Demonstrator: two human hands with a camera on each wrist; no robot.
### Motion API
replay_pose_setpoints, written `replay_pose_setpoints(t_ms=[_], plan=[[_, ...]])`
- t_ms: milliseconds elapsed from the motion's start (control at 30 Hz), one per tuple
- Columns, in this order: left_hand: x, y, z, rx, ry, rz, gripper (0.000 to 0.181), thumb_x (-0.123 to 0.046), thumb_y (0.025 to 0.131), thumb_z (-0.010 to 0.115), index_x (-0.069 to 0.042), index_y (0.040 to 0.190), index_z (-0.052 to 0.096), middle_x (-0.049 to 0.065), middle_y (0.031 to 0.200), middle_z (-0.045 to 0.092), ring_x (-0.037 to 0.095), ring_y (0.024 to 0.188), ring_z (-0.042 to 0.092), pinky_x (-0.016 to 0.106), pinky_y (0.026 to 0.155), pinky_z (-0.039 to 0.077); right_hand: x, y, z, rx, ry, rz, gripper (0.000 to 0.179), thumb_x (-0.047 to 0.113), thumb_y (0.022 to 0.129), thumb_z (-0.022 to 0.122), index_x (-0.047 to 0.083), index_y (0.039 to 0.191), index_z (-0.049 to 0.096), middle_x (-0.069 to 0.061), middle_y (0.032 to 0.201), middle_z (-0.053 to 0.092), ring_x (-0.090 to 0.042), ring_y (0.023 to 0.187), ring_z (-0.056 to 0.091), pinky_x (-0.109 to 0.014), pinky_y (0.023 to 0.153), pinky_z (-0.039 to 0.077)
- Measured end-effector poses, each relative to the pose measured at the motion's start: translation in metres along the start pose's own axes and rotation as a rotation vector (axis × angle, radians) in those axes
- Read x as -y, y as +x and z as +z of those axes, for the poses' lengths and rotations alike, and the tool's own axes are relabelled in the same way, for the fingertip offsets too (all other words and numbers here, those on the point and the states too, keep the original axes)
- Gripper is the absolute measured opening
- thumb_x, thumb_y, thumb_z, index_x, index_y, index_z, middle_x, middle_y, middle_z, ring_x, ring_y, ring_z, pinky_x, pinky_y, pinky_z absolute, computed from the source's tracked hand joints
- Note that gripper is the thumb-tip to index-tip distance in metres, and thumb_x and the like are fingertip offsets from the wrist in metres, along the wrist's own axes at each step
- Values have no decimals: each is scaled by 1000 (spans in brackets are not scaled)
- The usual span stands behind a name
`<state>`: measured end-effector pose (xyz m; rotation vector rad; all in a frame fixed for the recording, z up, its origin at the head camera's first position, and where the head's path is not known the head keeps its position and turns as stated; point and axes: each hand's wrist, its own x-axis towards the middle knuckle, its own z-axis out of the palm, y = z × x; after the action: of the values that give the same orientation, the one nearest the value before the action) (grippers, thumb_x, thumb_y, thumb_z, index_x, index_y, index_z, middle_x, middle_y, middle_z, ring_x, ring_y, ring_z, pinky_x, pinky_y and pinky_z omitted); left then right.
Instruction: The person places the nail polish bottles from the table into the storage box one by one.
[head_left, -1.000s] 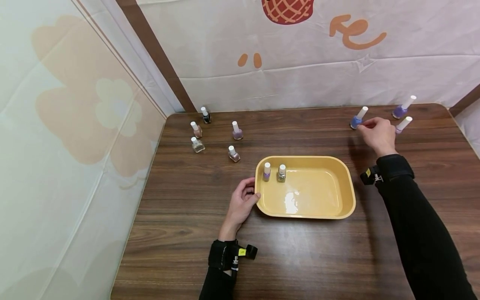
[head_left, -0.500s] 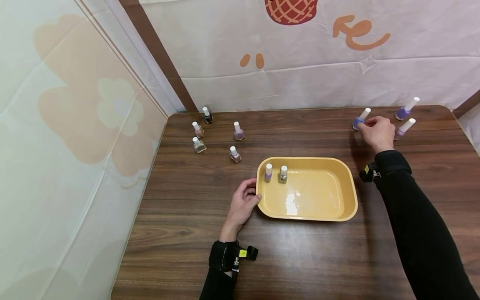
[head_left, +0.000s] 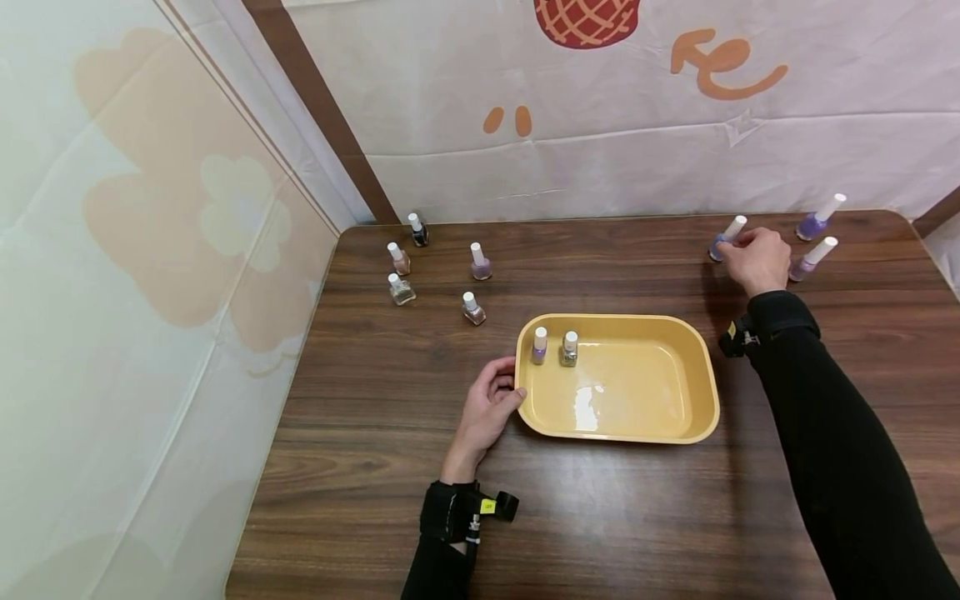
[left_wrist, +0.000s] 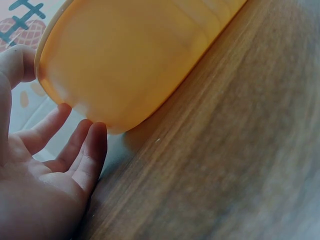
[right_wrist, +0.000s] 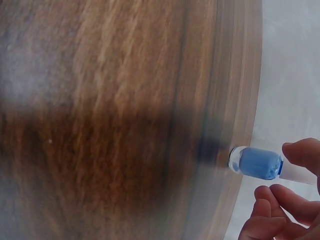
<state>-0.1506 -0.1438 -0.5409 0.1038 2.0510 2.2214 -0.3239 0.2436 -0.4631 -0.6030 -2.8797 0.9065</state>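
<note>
My left hand (head_left: 486,408) holds the left end of a yellow tray (head_left: 645,438), thumb at the rim and fingertips against the outer wall (left_wrist: 120,60). Inside the tray stand a purple nail polish bottle (head_left: 538,354) and one with clear glittery polish (head_left: 569,354). At the back right, my right hand (head_left: 757,260) is at a blue nail polish bottle (right_wrist: 259,163) with a white cap. Its thumb and bent fingers lie on either side of the bottle's neck, with a narrow gap showing on the finger side. The bottle's base is at the table's surface.
Right of my right hand stand a violet bottle (head_left: 813,223) and a lilac one (head_left: 802,268). Several more bottles stand at the back left, among them a black one (head_left: 420,237) and a mauve one (head_left: 481,268). A printed cloth (head_left: 615,167) hangs behind the table (head_left: 360,467).
My right hand has edged left, and its fingertips now overlap more of the blue bottle. The left hand and tray keep their place; the head view has shifted slightly.
</note>
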Motion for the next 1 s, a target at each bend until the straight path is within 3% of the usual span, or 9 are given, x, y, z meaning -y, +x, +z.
replay_pose_setpoints(t_ms=[433,667,1000], plan=[[-2,-1,0,0,-5,2,50,3,82,60,7,130,49,28,125,51,14,95,53,16,77,47,6,6,3,25,33,56,53,39,90,53,-2,123,56,-27,126,54,-44,119,47,-55,100,38],[-2,-1,1,-2,-14,-9,49,4,83,59,7,131,48,28,125,50,14,96,53,16,77,47,4,7,5,18,41,58,47,38,91,52,-2,116,55,-26,123,54,-43,115,48,-56,96,40],[-3,-1,0,2,-10,-3,51,2,81,59,7,131,48,28,125,50,14,95,53,16,77,47,5,6,7,0,40,49,48,36,94,45,-2,121,54,-27,123,54,-44,113,49,-57,95,40]])
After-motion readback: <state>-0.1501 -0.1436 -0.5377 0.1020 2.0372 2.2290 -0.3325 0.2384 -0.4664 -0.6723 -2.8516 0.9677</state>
